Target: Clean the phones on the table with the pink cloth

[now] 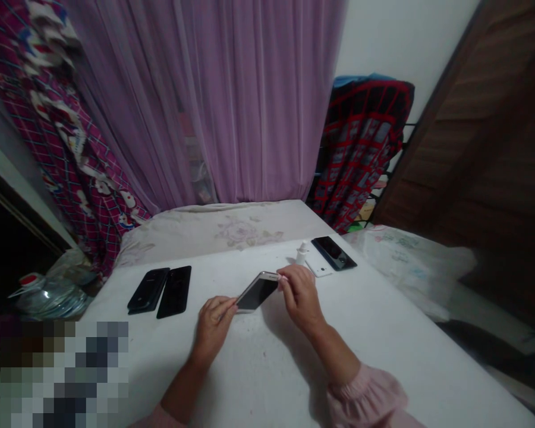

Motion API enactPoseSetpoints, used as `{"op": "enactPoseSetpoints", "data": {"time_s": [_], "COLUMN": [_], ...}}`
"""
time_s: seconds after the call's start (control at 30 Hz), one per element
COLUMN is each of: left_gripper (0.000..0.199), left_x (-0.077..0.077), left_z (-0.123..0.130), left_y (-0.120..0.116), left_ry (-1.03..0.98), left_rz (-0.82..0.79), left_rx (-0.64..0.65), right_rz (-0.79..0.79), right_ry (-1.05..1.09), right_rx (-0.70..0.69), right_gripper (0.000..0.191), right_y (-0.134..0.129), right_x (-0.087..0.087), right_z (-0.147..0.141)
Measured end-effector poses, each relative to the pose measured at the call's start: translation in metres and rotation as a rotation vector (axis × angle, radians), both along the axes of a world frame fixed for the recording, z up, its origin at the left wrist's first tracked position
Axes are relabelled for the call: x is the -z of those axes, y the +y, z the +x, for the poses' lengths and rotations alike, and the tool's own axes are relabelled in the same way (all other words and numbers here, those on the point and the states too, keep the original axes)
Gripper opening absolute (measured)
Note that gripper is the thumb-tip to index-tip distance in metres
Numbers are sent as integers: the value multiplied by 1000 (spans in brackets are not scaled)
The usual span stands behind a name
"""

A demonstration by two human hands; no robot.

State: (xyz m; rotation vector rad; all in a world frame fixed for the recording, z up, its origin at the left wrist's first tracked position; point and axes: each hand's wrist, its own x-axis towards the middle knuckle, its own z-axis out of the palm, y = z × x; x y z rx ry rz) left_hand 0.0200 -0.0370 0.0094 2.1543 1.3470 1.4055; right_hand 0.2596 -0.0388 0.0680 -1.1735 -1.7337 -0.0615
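Observation:
A phone with a white frame and dark screen point(259, 291) is held tilted above the white table point(267, 368). My left hand point(214, 324) grips its lower left end between thumb and fingers. At the phone's upper right end is my right hand point(302, 297), its fingers closed on something small and pinkish against the edge, too small to make out. Just beyond my right hand stands a small white bottle point(301, 254). Beside the bottle lie a white phone point(317, 266) and a dark phone point(334, 252).
Dark phones point(149, 290) lie at the left, next to a black phone point(175, 291). A floral cloth point(241, 229) covers the far end. A plastic bag point(405, 267) sits right of the table, and a large bottle point(49, 297) with a red cap stands at the left.

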Motion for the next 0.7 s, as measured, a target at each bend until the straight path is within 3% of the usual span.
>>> {"op": "enactPoseSetpoints", "data": {"time_s": [0.1, 0.27, 0.5, 0.7], "left_gripper": [18, 15, 15, 16], "left_x": [-2, -20, -73, -84], "left_z": [10, 23, 25, 31], "left_y": [-3, -15, -20, -22], "left_ry": [158, 286, 246, 229], "left_rz": [19, 51, 187, 232], "left_rx": [-56, -84, -74, -86], "right_rz": [116, 183, 191, 214], "right_ry": [-134, -255, -288, -238], "right_rx": [-14, -44, -115, -28], "right_gripper": [15, 17, 18, 15], "right_y": [-4, -6, -6, -9], "right_x": [-18, -25, -31, -28], "right_z": [2, -1, -13, -21]}}
